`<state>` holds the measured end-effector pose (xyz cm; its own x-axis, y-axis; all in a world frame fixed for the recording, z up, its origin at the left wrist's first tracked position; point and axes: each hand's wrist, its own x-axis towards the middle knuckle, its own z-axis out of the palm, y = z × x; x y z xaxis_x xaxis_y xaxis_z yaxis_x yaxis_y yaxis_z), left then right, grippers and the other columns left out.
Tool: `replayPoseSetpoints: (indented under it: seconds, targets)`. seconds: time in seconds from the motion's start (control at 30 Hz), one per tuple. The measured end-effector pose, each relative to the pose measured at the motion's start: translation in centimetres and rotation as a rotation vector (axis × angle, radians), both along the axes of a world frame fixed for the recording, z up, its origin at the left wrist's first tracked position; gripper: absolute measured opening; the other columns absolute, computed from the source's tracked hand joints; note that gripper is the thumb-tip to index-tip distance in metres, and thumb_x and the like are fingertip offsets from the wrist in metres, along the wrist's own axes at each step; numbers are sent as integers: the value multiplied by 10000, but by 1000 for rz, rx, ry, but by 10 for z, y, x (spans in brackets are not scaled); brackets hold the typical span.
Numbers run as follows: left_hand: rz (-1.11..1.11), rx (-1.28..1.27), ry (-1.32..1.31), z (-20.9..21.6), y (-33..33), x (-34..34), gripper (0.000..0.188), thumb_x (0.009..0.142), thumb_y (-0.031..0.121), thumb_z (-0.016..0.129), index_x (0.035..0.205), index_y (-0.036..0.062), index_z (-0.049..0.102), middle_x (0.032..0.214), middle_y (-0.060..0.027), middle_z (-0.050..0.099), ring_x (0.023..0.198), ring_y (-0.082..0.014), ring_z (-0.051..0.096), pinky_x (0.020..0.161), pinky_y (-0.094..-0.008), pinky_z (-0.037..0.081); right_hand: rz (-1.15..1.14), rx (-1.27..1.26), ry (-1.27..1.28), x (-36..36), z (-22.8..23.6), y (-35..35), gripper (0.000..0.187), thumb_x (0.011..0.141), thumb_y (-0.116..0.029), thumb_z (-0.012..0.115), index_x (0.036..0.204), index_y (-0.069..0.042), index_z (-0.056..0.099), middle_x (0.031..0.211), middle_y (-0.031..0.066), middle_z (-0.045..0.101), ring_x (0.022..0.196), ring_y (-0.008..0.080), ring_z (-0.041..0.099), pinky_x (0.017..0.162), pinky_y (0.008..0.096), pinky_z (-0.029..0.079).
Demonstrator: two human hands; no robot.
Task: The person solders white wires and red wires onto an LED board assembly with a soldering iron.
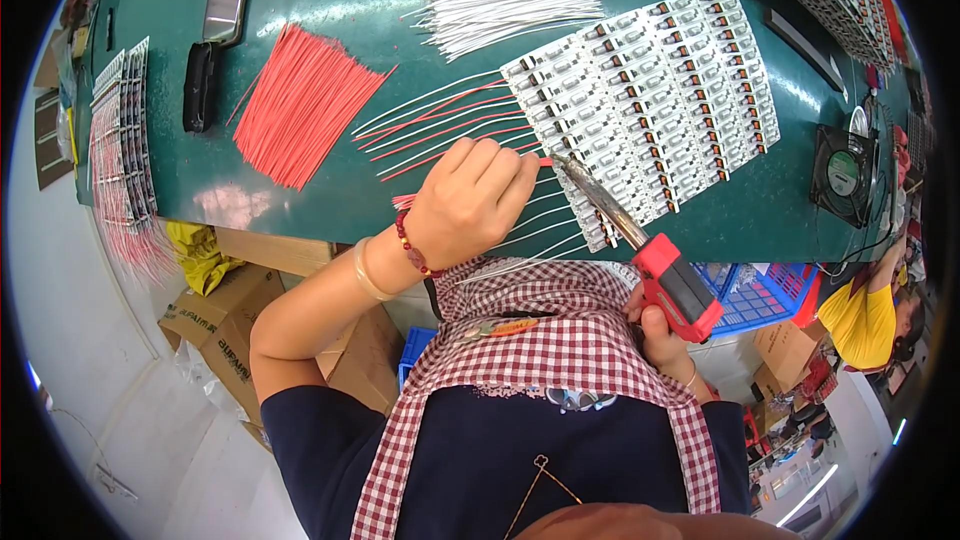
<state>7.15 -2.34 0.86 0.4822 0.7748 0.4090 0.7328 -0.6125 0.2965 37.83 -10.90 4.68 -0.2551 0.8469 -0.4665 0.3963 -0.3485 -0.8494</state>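
Left grip [470,202] pinches red wires [403,202]; best steady them at the board's [650,110] edge while the right grip [660,338], round the iron [680,288], dabs briefly

The 2 hands were well apart, the left hand [468,198] farther forward than the right hand [662,340]. The left arm was bent at the elbow [268,342], its forearm [325,302] slanting forward and to the right. The left hand was closed, its back upward, the knuckles raised and the fingers [492,172] curled under. The right hand sat close to the torso, closed in a grip, its thumb [655,324] raised; the right forearm was mostly hidden.
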Motion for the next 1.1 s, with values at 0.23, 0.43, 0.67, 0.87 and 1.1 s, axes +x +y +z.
replayPoseSetpoints:
  seconds: [0.23,0.43,0.67,0.87,1.1]
  targets:
    - [18,-15,-12,0,-2,2,245,771,48,701,1002,-29,674,805,-52,529,664,-184,498,587,-312,402,-37,11,33,4,1,-3,625,908,-592,580,1003,25,605,814,66,607,707,123,532,643,273,430]
    - [15,-14,-25,0,-2,2,250,775,43,699,1012,-31,675,823,-51,544,661,-181,494,585,-314,398,-30,32,54,3,-4,-4,593,918,-556,594,1062,19,596,836,71,604,722,126,543,646,281,441]
    - [17,19,8,-2,-2,3,249,783,45,683,1018,-36,672,832,-53,547,669,-180,497,589,-315,400,-73,140,45,-1,-1,1,315,875,-307,673,903,7,682,738,85,644,642,198,630,584,311,498]
    - [19,-18,-4,1,-2,2,253,780,50,690,1019,-29,670,815,-50,537,664,-178,493,586,-312,393,-73,148,63,-1,4,4,327,880,-316,667,878,11,679,727,79,642,636,193,627,584,311,499]
    - [15,40,44,1,0,2,181,797,67,674,949,-30,659,750,-38,453,697,-170,481,606,-299,394,-88,161,70,-2,4,3,343,887,-336,658,876,7,677,719,76,637,632,194,626,584,309,498]
